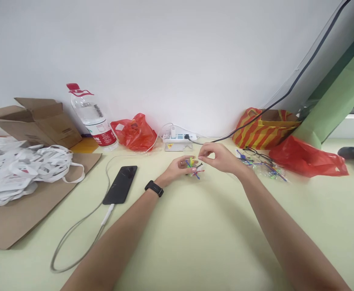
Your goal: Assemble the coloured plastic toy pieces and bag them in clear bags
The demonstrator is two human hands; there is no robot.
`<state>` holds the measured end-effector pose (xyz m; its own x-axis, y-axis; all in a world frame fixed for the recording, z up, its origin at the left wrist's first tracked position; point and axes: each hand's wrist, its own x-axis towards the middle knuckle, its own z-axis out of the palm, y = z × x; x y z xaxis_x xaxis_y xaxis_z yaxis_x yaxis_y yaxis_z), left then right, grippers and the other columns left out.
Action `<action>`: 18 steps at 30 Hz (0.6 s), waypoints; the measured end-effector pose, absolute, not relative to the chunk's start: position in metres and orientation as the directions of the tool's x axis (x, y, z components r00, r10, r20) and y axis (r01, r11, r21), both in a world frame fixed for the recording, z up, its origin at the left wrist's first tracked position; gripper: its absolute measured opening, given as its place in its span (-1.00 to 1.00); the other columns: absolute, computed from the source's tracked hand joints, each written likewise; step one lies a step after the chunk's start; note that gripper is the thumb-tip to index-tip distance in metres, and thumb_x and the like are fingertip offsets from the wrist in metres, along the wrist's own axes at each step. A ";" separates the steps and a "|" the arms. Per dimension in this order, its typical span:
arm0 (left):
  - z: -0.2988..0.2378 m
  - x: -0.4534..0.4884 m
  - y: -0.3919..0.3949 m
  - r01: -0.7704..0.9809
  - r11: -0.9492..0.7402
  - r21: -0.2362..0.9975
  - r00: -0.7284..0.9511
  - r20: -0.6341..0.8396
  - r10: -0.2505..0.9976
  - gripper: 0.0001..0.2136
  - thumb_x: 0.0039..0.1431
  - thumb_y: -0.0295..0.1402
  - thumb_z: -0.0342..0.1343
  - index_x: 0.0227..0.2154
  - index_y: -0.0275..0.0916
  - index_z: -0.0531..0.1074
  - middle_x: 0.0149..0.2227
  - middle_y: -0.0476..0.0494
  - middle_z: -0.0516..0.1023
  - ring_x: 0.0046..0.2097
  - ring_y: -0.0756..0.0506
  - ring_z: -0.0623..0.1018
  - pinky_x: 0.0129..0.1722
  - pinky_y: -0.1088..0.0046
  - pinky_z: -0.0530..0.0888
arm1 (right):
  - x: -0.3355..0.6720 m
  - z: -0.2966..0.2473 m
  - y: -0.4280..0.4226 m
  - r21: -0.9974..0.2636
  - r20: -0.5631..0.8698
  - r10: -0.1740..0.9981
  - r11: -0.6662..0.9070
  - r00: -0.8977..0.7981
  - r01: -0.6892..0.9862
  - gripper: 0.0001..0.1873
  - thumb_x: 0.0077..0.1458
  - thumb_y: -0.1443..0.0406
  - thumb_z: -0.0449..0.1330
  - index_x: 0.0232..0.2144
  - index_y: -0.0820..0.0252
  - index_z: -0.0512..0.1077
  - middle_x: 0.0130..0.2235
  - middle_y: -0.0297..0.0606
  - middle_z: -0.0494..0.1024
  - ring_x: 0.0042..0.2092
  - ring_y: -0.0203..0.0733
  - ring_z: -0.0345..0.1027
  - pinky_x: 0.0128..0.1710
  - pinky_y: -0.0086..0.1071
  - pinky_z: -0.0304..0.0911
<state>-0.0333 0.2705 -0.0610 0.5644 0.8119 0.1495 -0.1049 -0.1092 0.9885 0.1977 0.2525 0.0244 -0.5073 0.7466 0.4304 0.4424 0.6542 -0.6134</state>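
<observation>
My left hand (177, 169), with a black band on its wrist, grips a small piece made of several coloured plastic sticks (192, 166) in yellow-green, blue, red and black. The sticks poke out in different directions between thumb and fingers. Just right of it and slightly higher is my right hand (217, 157), thumb and forefinger brought together in a pinch. Whatever is between those fingertips, if anything, is too small to tell. Further right on the table lies a loose pile of similar coloured sticks (268, 165), partly in clear plastic wrapping.
A power strip (179, 137) lies by the wall, with a red plastic bag (137, 133) and a large water bottle (96, 121) to its left. A phone (120, 185) charges near my left forearm. A striped bag (255, 131) and another red bag (307, 157) are at right.
</observation>
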 end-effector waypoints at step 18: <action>-0.030 -0.022 0.271 -0.141 -0.194 0.971 0.310 0.229 0.923 -0.63 0.04 -0.11 0.47 -0.23 -0.29 0.64 -0.26 -0.24 0.73 -0.18 -0.18 0.69 -0.07 0.26 0.56 | 0.197 0.006 0.267 -0.900 0.369 0.879 0.419 -0.302 0.120 -0.49 0.01 0.08 0.45 -0.02 0.15 0.56 -0.34 -0.30 0.55 -0.29 -0.16 0.43 -0.19 -0.23 0.39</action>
